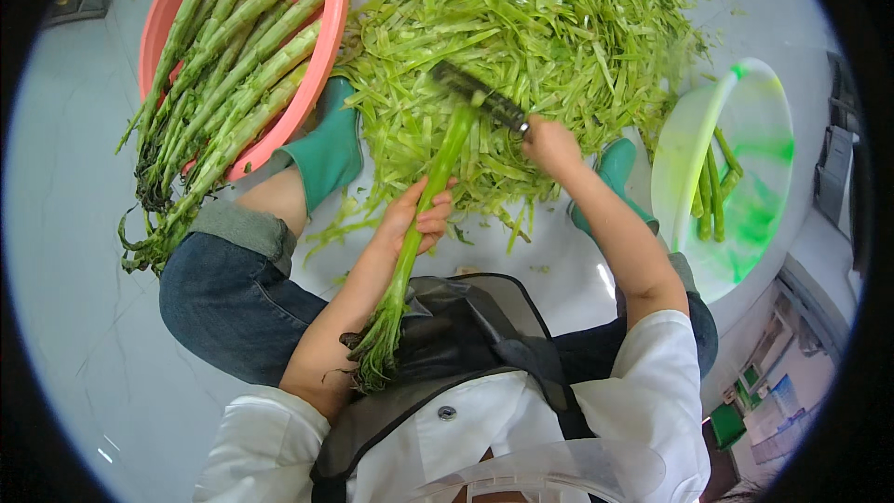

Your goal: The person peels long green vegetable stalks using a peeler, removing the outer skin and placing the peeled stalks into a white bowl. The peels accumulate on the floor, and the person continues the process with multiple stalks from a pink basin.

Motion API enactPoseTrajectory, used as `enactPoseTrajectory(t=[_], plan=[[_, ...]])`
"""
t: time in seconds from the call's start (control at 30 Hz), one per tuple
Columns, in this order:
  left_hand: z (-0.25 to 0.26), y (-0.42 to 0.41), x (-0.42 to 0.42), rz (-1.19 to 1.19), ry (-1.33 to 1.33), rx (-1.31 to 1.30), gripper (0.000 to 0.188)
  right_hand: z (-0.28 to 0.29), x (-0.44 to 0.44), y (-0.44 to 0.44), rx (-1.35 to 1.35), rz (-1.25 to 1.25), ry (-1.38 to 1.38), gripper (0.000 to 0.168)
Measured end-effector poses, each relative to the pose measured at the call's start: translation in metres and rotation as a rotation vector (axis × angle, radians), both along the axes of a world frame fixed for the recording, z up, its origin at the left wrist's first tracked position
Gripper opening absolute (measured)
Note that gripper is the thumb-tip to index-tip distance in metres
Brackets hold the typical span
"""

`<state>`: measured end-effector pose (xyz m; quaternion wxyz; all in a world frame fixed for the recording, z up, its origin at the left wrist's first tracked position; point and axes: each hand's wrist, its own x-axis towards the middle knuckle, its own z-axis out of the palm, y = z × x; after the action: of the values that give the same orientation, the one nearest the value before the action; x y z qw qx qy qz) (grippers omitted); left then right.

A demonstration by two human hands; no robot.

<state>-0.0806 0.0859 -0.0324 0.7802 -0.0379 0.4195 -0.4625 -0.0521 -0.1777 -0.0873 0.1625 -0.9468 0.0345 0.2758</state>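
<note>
My left hand is closed around the middle of a peeled celtuce stalk. The stalk's leafy, partly wilted end points back over my black apron, and its cut end points away from me. In my right hand is the handle of a dark-bladed knife, blurred by motion. Its blade lies across the stalk's far end; whether it touches there I cannot tell. Below and beyond both hands spreads a large heap of green peelings on the floor.
To the left, a coral-pink plastic basin holds several unpeeled celtuce stalks, their leaves overhanging its rim. A white-and-green basin at right contains several green stalks. My green boots flank the heap on the pale tiled floor.
</note>
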Motion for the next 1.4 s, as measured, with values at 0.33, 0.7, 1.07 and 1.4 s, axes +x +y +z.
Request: enactPoseTrajectory(t=[0.33, 0.7, 1.07, 1.4], plan=[[0.007, 0.013, -0.012, -0.005, 0.059, -0.011, 0.038, -0.017, 0.018, -0.023, -0.137, -0.034, 0.054, 0.021], [0.008, 0.018, -0.012, -0.008, 0.051, -0.035, 0.042, -0.05, 0.001, -0.019, -0.172, -0.127, 0.032, 0.025], [0.008, 0.018, -0.016, -0.237, -0.147, 0.273, 0.038, 0.014, -0.025, 0.029, 0.078, 0.174, -0.037, 0.02], [0.012, 0.012, -0.009, -0.429, -0.389, 0.435, 0.028, -0.018, 0.005, -0.022, -0.163, 0.039, 0.06, 0.021]])
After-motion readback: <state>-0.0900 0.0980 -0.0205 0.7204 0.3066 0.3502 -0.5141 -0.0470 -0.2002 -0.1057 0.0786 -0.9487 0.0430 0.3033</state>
